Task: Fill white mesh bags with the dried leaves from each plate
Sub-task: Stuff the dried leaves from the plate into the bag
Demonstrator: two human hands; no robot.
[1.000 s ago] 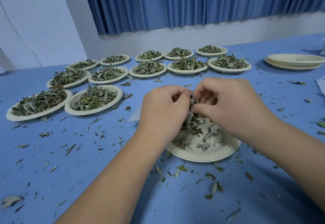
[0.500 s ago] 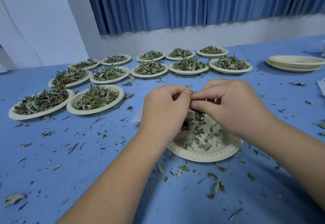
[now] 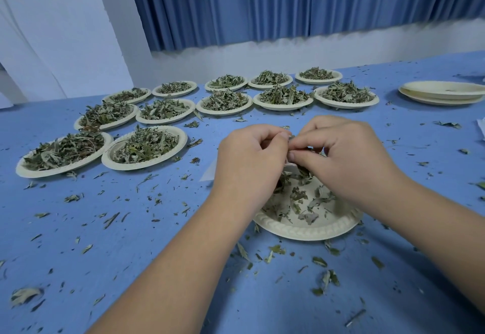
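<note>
Two bare arms of one person, seen from the wearer's own head. The left forearm (image 3: 178,268) comes in from the lower edge at about 7 o'clock and is uncovered along all of its visible length. The right forearm (image 3: 441,234) comes in from the right edge at about 4 o'clock, likewise uncovered from the edge to the wrist. Both are smooth and rounded, narrowing towards the wrists. The left hand (image 3: 252,160) and the right hand (image 3: 346,160) are bare, each showing its back and a row of rounded knuckles. The right hand's thumbnail (image 3: 291,155) is short and plain. Both forearms look slightly soft and blurred towards the edges.
</note>
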